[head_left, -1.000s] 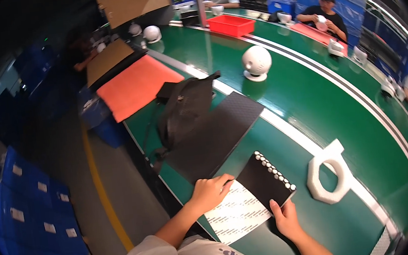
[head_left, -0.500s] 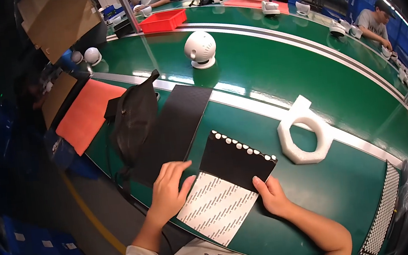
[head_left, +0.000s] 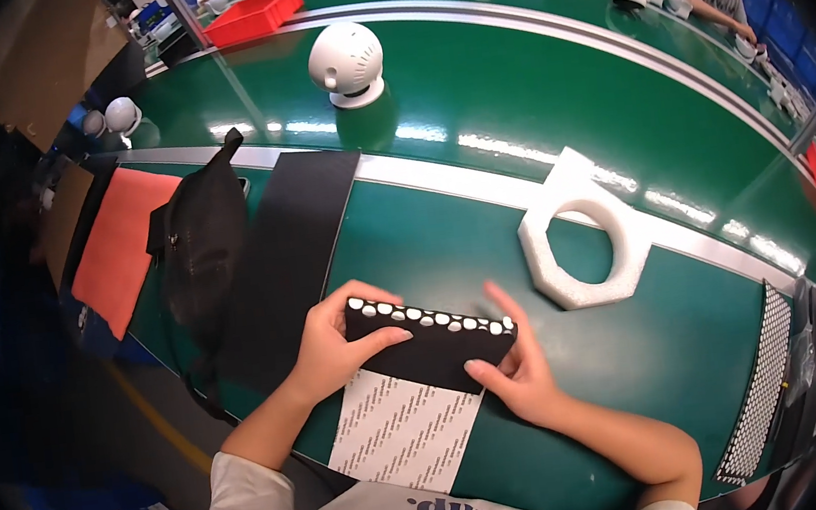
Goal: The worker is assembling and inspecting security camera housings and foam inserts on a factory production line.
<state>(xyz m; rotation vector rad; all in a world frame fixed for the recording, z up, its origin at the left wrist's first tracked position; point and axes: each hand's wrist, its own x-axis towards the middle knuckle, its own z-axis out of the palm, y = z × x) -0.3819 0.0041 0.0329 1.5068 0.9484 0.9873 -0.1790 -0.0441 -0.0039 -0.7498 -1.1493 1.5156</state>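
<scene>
Black sheet (head_left: pixel 434 348) with white dot row sits lower centre on green worktop (head_left: pixel 642 369), left hand (head_left: pixel 333 344) pinching its left edge, right hand (head_left: pixel 517 373) fingers (head_left: pixel 487 375) gripping its right corner, over white backing paper (head_left: pixel 403 432).

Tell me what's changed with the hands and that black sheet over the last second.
The left hand moved from the white backing paper up onto the left end of the black sheet and now grips it by the row of white dots. The right hand stays at the sheet's right edge, fingers more spread. The sheet still lies over the paper on the green table; the white foam ring and black bag stay put.
</scene>
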